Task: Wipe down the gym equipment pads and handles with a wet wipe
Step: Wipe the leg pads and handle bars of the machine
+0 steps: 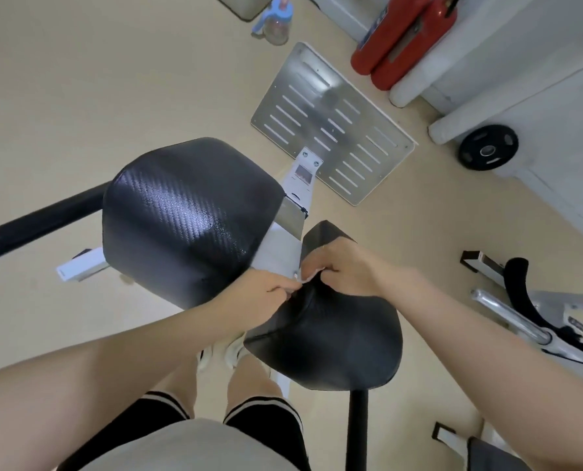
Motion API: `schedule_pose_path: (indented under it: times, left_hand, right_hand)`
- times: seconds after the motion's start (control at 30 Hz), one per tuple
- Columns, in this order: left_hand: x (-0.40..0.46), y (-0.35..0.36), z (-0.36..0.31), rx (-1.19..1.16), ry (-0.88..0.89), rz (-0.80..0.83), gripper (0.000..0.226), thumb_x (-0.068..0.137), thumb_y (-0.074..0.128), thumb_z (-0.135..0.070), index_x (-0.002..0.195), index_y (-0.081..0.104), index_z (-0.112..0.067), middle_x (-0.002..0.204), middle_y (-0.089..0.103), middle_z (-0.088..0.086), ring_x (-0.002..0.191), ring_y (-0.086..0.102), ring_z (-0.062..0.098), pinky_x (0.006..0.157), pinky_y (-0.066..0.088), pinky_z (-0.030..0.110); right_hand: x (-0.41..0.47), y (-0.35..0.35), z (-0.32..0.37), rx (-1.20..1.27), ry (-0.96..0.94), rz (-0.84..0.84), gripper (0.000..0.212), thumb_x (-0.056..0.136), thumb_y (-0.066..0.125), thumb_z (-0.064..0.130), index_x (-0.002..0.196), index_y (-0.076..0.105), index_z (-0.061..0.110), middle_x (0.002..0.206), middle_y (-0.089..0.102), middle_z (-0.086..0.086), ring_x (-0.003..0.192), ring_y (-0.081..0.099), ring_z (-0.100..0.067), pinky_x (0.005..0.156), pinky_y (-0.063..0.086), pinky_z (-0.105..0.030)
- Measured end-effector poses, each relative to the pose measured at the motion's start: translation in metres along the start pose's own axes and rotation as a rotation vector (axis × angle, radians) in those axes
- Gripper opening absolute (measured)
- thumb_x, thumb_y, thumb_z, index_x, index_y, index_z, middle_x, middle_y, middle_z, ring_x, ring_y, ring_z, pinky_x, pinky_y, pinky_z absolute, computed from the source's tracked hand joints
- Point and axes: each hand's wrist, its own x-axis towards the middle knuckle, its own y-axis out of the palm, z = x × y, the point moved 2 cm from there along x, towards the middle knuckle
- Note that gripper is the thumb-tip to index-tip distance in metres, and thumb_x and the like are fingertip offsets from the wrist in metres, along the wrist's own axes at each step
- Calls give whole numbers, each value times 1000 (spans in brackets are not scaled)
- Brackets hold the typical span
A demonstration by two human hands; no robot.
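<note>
Two black padded cushions sit on a white gym machine frame: a left pad with a shiny wet-looking patch and a right pad lower and nearer me. A small white wet wipe shows between my two hands above the right pad's inner edge. My left hand pinches the wipe's left side with closed fingers. Most of the wipe is hidden under my right hand, which is curled over it and rests on the right pad. A black handle bar sticks out left of the left pad.
A slotted metal footplate lies on the beige floor ahead. Two red fire extinguishers and a black weight plate stand at the right wall. A chrome bar with black grip is at my right, a drinking bottle far ahead.
</note>
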Motion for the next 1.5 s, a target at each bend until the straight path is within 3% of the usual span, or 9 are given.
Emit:
schedule_pose_path:
  times: [0.17,0.27,0.4,0.6,0.7,0.83,1.0,1.3,1.5]
  left_hand:
    - [5,10,-5,55,-7,-111,34,90,47,-9,117,65,-20,109,67,-2,102,58,13,100,42,25]
    - [19,22,-18,46,49,-162,33,91,43,-7,122,54,-9,101,54,-2,91,48,8,78,36,9]
    - [50,26,-28,105,-49,-190,22,93,38,-12,99,56,-2,102,58,6,94,48,14,72,31,22]
    - [74,22,-24,148,-271,-401,36,95,39,-15,128,52,-8,129,56,9,120,49,22,92,34,19]
    - [84,24,-25,64,-277,-354,24,94,39,-14,98,59,-24,95,58,-13,102,48,16,73,33,2]
    - [99,26,-27,-1,-289,-262,18,91,46,-28,97,61,-21,92,61,-8,89,52,10,61,36,8]
    - [112,27,-26,21,-315,-120,36,81,65,-41,110,60,-21,105,65,-6,98,61,12,84,50,24]
    - [113,27,-31,-102,-331,-57,58,55,70,-49,102,60,-17,108,65,7,100,62,21,97,48,46]
    - [117,29,-25,-240,-327,-40,62,51,74,-44,105,61,-15,113,66,13,110,61,29,100,45,48]
  right_hand:
    - [24,9,-36,-117,-152,76,42,92,33,33,94,68,10,103,69,-2,102,57,-19,93,43,-34]
    - [60,11,-74,-59,28,17,50,100,23,39,104,67,16,118,62,0,112,51,-21,98,38,-33]
    - [79,13,-100,1,101,8,42,101,23,34,96,63,22,119,59,-1,109,52,-22,91,37,-30]
    - [32,13,-62,55,-301,-45,46,95,26,24,96,63,-4,103,63,-18,98,53,-30,89,35,-34]
    - [33,11,-70,83,-362,-29,46,96,25,27,105,64,3,108,63,-12,99,51,-21,89,36,-31]
    - [83,13,-113,139,-106,-48,47,99,23,31,102,63,8,109,61,-8,101,53,-21,91,39,-31]
    - [101,28,-178,578,437,-6,59,92,27,57,129,52,19,140,46,-2,124,43,-23,108,26,-38]
    - [69,33,-180,836,556,-69,65,90,21,58,120,60,15,129,57,-4,118,52,-22,109,30,-42]
    - [78,23,-179,953,416,-99,59,101,17,43,103,68,15,104,64,6,100,56,-8,86,30,-24]
